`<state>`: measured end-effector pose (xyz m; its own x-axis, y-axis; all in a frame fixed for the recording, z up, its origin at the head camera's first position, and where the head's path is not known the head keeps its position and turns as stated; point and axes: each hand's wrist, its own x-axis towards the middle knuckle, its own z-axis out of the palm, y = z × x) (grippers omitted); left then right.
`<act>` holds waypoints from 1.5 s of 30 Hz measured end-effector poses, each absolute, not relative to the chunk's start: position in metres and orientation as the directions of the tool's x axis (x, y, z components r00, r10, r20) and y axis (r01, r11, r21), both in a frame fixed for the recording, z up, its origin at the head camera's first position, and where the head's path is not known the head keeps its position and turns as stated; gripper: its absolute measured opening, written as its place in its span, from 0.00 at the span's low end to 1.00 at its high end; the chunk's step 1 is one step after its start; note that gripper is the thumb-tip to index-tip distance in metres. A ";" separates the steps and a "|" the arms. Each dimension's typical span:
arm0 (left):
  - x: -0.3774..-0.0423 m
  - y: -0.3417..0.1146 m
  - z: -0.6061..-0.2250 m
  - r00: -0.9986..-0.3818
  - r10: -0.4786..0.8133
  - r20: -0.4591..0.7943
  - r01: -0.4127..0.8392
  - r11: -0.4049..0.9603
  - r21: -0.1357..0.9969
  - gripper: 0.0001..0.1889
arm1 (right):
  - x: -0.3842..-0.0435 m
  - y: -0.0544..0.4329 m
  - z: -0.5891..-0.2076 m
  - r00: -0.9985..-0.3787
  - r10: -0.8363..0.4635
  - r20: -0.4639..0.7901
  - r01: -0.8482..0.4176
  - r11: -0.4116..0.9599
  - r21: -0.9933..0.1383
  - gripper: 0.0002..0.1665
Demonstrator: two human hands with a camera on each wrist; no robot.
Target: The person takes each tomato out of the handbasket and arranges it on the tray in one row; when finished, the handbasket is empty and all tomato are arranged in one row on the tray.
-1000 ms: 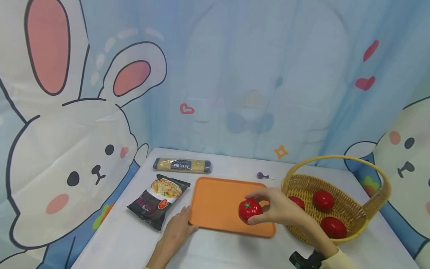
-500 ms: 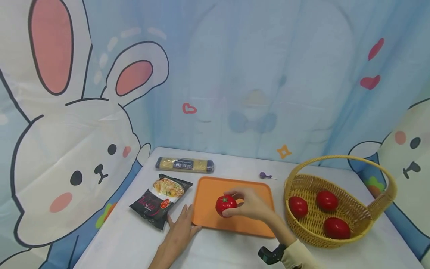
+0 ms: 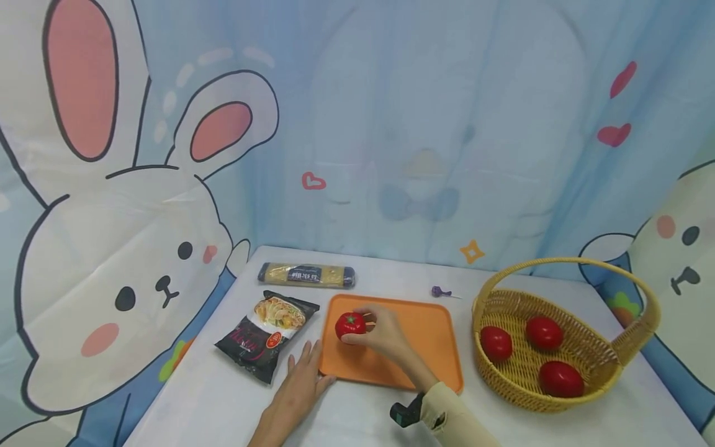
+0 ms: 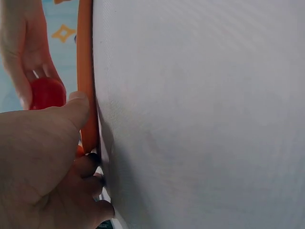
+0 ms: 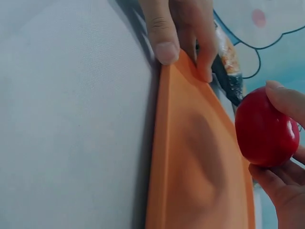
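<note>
In the head view my right hand point(image 3: 382, 334) holds a shiny red tomato point(image 3: 350, 325) with a green calyx over the left part of an orange tray point(image 3: 413, 363). The right wrist view shows the tomato point(image 5: 267, 128) between thumb and fingers, raised above the tray point(image 5: 190, 191), its shadow falling on the tray floor. My left hand point(image 3: 298, 385) rests at the tray's near left corner, fingers stretched along the left side and thumb against the front edge. In the left wrist view, the left thumb point(image 4: 76, 107) touches the tray's orange rim point(image 4: 86, 57).
A yellow wicker basket point(image 3: 505, 388) with a tall handle stands on the right, holding three red tomatoes. Left of the tray lies a black food packet point(image 3: 268, 335). Behind are a pasta packet point(image 3: 306, 274) and a small purple item point(image 3: 438, 291). A patterned curtain hangs behind the table.
My right hand has carried the tomato leftward from near the basket side to above the tray's left part. The left hand has stayed at the tray corner.
</note>
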<state>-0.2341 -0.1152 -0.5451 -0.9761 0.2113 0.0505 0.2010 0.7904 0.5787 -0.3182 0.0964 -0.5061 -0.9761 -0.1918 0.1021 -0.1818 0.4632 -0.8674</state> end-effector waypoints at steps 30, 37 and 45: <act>-0.232 -0.115 -0.546 -0.972 0.219 0.089 0.229 0.775 0.590 0.41 | -0.335 0.078 -0.525 -0.962 -0.238 0.137 -0.231 0.432 -0.872 0.36; -0.232 -0.116 -0.544 -0.968 0.227 0.105 0.244 0.770 0.589 0.41 | -0.335 0.074 -0.524 -0.942 -0.290 0.168 -0.295 0.480 -0.826 0.37; -0.233 -0.116 -0.544 -0.972 0.222 0.075 0.223 0.780 0.585 0.41 | -0.335 0.078 -0.527 -0.939 -0.318 0.133 -0.280 0.478 -0.832 0.44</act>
<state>-0.2335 -0.1163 -0.5444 -0.9723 0.2215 0.0748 0.2227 0.7800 0.5848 -0.3347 0.0780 -0.5272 -0.9386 -0.3183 0.1331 -0.2802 0.4782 -0.8324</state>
